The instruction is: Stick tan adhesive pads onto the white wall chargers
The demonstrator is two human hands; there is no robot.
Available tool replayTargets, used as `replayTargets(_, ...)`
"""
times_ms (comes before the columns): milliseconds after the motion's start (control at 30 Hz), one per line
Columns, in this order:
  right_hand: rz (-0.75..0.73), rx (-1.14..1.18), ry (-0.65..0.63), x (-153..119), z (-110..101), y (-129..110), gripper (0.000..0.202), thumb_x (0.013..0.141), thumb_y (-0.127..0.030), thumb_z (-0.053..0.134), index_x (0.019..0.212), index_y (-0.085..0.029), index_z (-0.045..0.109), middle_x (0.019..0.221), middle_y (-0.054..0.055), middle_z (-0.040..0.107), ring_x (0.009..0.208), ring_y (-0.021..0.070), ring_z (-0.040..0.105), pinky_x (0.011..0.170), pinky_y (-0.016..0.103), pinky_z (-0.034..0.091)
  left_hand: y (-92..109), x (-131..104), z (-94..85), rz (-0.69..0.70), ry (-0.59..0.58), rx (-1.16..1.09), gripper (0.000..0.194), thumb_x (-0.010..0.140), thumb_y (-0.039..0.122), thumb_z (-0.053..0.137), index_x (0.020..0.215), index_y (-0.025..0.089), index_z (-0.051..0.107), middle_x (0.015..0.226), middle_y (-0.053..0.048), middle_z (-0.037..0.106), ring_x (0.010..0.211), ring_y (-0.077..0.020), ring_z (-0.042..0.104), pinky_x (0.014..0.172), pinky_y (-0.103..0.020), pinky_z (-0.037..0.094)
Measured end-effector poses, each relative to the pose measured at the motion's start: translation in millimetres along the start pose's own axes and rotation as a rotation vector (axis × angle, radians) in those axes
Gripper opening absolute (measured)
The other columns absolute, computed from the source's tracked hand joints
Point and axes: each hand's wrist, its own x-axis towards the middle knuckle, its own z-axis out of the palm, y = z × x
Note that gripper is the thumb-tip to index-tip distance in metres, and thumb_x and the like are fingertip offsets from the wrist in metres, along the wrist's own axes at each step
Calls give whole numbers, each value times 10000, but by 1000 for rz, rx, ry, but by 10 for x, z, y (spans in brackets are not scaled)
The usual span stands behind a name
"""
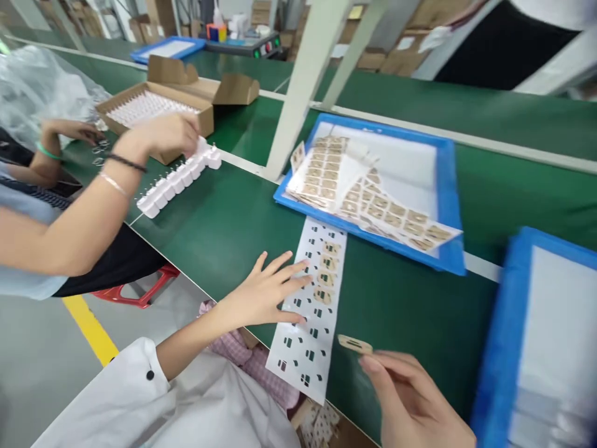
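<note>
The tan piece point(355, 344) is small, flat and rounded in outline, with dark slots along its face. It is held above the green tabletop point(396, 298), just right of the white sheet point(298, 336). The right hand point(415, 398) grips it at one end, thumb and forefinger closed on it.

The white sheet is long and narrow and printed or cut with rows of dark rectangles and wedges; the marks are too small to identify further. Four tan pieces point(325, 278) sit on it in a column by its right edge. Its near end projects slightly past the table edge. The left hand point(261, 292) is open, fingers spread, over the sheet's left side; contact cannot be confirmed.

Beyond the sheet's far end, the blue-rimmed tray point(448, 186) holds fanned white strips point(373, 205) bearing tan pieces; one strip's corner reaches over the right rim. A second blue tray point(501, 323) stands to the right, cut off by the view. Bare green surface lies between it and the sheet, and also between the sheet and the row of white blocks point(175, 185) at left. A co-worker's hand point(170, 134) is at the far end of that row, in front of the open cardboard box point(205, 118).
</note>
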Motion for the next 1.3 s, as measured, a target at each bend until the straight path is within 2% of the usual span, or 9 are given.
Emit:
replayTargets(133, 428, 408, 11, -133, 221, 41, 357, 665, -493, 880, 636, -202, 674, 699, 35, 622, 697, 172, 588, 617, 280, 514, -346, -421, -365, -438, 523, 79, 399, 927, 435, 654, 1274, 238, 636, 1318, -105, 671, 1264, -285, 589, 1122, -473, 467)
replayTargets(267, 547, 500, -43, -182, 357, 88, 381, 597, -482, 922, 617, -183, 688, 731, 50, 623, 720, 172, 610, 606, 261, 544, -855, -884, -612, -834, 833, 187, 438, 920, 312, 584, 1311, 123, 530, 1305, -202, 592, 1253, -345, 559, 1105, -545, 445)
replayTargets(433, 427, 495, -19, -207, 378, 135, 366, 661, -486, 885, 629, -181, 686, 736, 54, 611, 716, 182, 613, 587, 269, 564, -1377, -1084, -843, -1031, 984, 198, 618, 869, 313, 613, 1387, 40, 416, 1504, -302, 414, 1473, -409, 366, 1241, -571, 285)
replayTargets(667, 519, 460, -29, -228, 345, 127, 387, 620, -484, 906, 644, -170, 680, 839, 78, 641, 743, 190, 620, 592, 277, 564, -1675, -1008, -1297, -1061, 1018, 16, 418, 770, 251, 674, 1161, 114, 618, 1279, -194, 650, 1372, -402, 517, 1248, -526, 299)
replayTargets(767, 520, 496, -23, -204, 344, 119, 389, 605, -487, 917, 629, -179, 681, 780, 63, 623, 746, 200, 619, 604, 296, 562, -1493, -1081, -1210, -1001, 1045, -114, 454, 725, 284, 705, 1148, 131, 640, 1236, -165, 656, 1111, -334, 674, 1154, -528, 434)
replayTargets(933, 422, 619, 17, -182, 393, -109, 342, 697, -455, 877, 650, -197, 656, 616, -2, 554, 587, 140, 529, 555, 282, 491, -832, -1111, -689, -804, 937, -557, 683, 693, 559, 744, 1199, 113, 638, 1054, -125, 690, 642, -165, 687, 723, -399, 643)
replayTargets(1067, 356, 858, -66, -218, 507, -561, 313, 835, -395, 759, 655, -212, 581, 572, -49, 435, 489, 96, 405, 469, 235, 391, -187, -845, -206, -575, 771, -909, 792, 655, 760, 737, 1176, 173, 635, 1013, -92, 683, 626, -152, 687, 603, -321, 633)
replayTargets(1200, 266, 1030, -110, -218, 556, -925, 286, 933, -371, 624, 705, -234, 521, 552, -72, 374, 438, 92, 325, 438, 224, 354, 341, -541, 104, -90, 546, -1225, 521, 777, 582, 768, 1121, 221, 616, 1046, -62, 607, 771, -143, 677, 623, -253, 596)
replayTargets(1300, 208, 1073, -57, -240, 465, -1018, 263, 959, -336, 590, 732, -243, 496, 537, -89, 347, 407, 81, 262, 416, 198, 328, 568, -426, 179, 80, 390, -1296, 388, 821, 410, 774, 1101, 239, 568, 1052, -61, 587, 957, -185, 680, 784, -296, 597)
